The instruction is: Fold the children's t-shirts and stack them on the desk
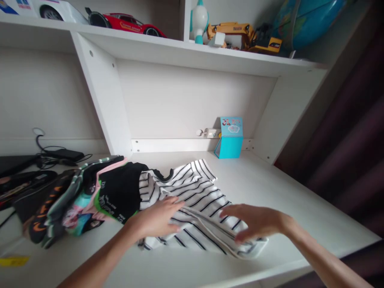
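Observation:
A white garment with black stripes [195,192] lies partly folded on the white desk [270,188]. My left hand [159,218] rests flat on its left part, fingers stretched out toward the middle. My right hand [255,220] lies flat on the garment's lower right part, fingers spread and pointing left. Neither hand grips anything. Just left of the striped garment sits a pile of folded clothes [84,196] in black, pink, green and grey.
A small blue box [230,138] stands at the back of the desk by a wall socket. Cables and dark items [45,158] lie at the far left. The shelf above holds toy cars [126,22], a yellow toy digger [243,36] and a globe [306,20]. A dark curtain hangs on the right.

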Demonstrator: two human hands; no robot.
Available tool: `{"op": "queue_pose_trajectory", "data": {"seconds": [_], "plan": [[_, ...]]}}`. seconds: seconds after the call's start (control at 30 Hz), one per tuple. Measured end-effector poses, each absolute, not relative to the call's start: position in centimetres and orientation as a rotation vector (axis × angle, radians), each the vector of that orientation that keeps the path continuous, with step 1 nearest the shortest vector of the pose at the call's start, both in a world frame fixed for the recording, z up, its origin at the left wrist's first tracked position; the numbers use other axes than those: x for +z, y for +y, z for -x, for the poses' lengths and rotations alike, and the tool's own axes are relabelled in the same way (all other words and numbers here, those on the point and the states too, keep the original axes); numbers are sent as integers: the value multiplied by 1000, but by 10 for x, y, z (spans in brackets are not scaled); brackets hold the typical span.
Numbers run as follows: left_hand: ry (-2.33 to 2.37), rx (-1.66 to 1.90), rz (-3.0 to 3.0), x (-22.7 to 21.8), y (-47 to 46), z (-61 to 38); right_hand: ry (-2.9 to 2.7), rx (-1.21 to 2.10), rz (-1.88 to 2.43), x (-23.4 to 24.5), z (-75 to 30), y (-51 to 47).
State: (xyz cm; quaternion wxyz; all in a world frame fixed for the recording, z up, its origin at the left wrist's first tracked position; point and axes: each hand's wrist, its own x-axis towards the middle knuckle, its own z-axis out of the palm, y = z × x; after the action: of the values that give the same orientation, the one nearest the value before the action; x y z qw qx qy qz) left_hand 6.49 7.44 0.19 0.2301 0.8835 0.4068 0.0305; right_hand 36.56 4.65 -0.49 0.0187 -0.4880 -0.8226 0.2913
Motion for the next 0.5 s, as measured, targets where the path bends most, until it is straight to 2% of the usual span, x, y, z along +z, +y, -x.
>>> {"op": "queue_pose_trajectory", "data": {"seconds": [0.1,0.23,0.4,0.5], "plan": [[1235,67,-2428,-21,87,-57,-2434,976,1593,-36,-381,17],[1264,128,-2448,-32,86,-53,-2440,889,1637,-59,-391,-9],[1414,48,-2604,-25,97,-38,-2509,478,1529,-75,-394,-24],[1488,206,-2660,-5,113,-25,-2399,190,1543,-60,-404,-20]]}}
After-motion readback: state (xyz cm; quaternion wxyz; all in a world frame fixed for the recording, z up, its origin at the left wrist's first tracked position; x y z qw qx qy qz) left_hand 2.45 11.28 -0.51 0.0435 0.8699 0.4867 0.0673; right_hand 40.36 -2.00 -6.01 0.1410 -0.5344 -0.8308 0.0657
